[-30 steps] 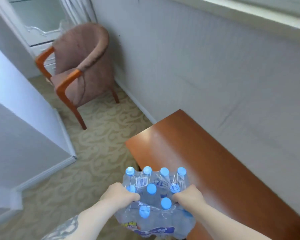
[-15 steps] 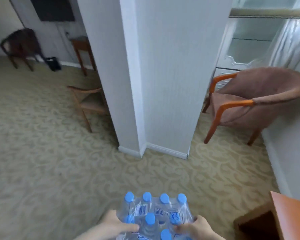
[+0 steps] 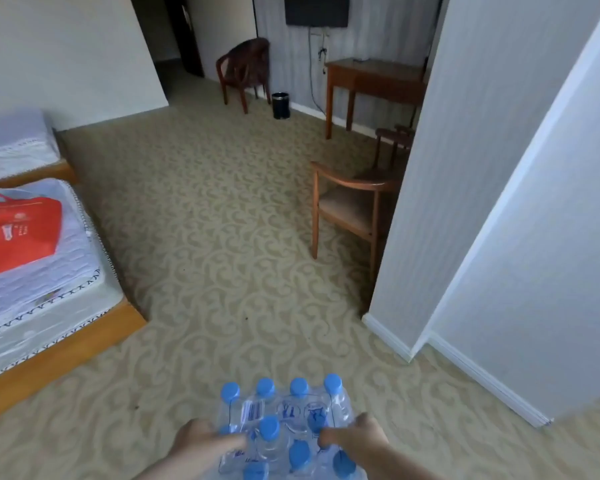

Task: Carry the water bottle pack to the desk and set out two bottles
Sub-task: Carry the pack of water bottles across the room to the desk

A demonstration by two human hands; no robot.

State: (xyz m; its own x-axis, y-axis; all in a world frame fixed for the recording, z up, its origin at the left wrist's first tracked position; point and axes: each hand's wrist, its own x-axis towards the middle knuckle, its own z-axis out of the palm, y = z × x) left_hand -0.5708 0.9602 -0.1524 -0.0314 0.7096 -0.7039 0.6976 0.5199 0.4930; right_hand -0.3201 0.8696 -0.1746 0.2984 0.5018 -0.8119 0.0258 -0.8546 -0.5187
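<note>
A shrink-wrapped water bottle pack [image 3: 284, 420] with blue caps hangs low in the middle of the view, above the patterned carpet. My left hand [image 3: 201, 441] grips its left side through the plastic wrap and my right hand [image 3: 357, 434] grips its right side. A wooden desk [image 3: 374, 77] stands far off against the striped back wall, under a dark screen. The pack's lower part is cut off by the frame edge.
A wooden chair [image 3: 350, 202] stands by the white pillar [image 3: 465, 202] on the right. A bed [image 3: 49, 306] with a red bag [image 3: 18, 230] lies on the left. A dark armchair [image 3: 246, 71] and a black bin [image 3: 280, 105] sit at the far wall. Carpet stretches between.
The view has swung left, away from the orange table and padded armchair, past the pillar, toward the open room with bed and far desk. Both hands keep holding the pack.
</note>
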